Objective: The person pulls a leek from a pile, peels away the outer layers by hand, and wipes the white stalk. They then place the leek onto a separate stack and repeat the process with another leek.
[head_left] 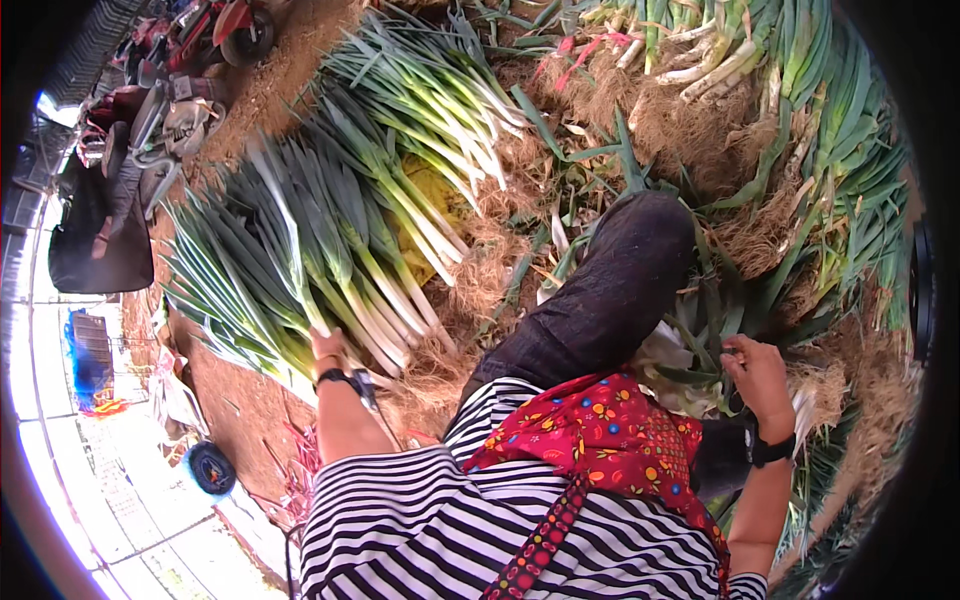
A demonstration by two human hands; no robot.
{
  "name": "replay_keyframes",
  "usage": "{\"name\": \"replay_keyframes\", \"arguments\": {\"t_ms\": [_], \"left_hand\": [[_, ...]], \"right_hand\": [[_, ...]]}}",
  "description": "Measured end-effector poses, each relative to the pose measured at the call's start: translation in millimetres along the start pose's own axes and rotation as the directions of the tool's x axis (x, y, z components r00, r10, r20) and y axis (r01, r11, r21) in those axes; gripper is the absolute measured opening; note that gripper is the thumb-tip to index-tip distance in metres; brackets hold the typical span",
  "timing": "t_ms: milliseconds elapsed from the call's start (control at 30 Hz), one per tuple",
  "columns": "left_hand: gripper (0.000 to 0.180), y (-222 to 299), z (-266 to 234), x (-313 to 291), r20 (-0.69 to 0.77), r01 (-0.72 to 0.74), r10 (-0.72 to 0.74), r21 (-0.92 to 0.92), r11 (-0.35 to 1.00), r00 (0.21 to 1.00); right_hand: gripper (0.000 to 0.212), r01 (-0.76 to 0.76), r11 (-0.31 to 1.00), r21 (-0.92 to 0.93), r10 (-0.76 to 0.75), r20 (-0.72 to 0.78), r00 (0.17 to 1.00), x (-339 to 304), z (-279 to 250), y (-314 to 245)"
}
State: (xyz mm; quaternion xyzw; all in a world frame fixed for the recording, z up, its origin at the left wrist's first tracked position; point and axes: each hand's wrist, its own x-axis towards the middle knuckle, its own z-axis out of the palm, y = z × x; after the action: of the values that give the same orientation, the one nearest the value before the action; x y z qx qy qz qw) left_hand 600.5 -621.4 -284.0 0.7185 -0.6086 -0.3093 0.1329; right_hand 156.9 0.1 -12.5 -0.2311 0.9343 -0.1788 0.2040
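My left hand (328,348) is closed round the lower stalk of a leek (292,235), at the near end of a row of leeks. Their green leaves point to the far left, and their white stems and roots lie toward my leg. On the right, my right hand (757,375) has its fingers curled together beside loose green leaves (690,375). Whether anything small is between those fingers is hidden. Both wrists carry dark bands.
Trimmed roots (490,265) and leaf scraps lie beyond my bent knee (640,240). More rooted leeks (720,70) are heaped at the far right. A black bag (100,245) hangs at the left, near a parked motorbike (235,30). A dark blue coil (210,468) lies at the lower left.
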Motion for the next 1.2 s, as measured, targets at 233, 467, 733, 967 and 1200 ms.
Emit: {"name": "replay_keyframes", "arguments": {"t_ms": [233,467,733,967,1200], "left_hand": [[0.086,21,95,-64,0.058,0.087,-0.083,-0.075,0.993,0.995],[0.051,69,165,-69,0.1,-0.031,-0.017,0.461,0.887,0.995],[0.065,381,221,-193,0.427,-0.328,0.615,-0.573,0.751,0.663],[0.038,549,228,-441,0.227,-0.658,0.952,-0.752,0.039,-0.204],[0.06,537,316,-581,0.593,-0.019,0.796,-0.803,0.596,-0.119]], "right_hand": [[0.02,-0.057,0.982,-0.182,0.052,-0.035,0.998,-6,-20,-20],[0.02,-0.001,0.981,-0.192,-0.014,-0.077,0.997,-25,-3,9],[0.028,-0.288,0.957,-0.024,0.274,-0.239,0.932,-44,-19,31],[0.031,-0.34,0.93,0.138,0.367,-0.375,0.852,-38,-46,71],[0.027,-0.353,0.872,0.34,0.452,-0.279,0.847,25,-58,129]]}}
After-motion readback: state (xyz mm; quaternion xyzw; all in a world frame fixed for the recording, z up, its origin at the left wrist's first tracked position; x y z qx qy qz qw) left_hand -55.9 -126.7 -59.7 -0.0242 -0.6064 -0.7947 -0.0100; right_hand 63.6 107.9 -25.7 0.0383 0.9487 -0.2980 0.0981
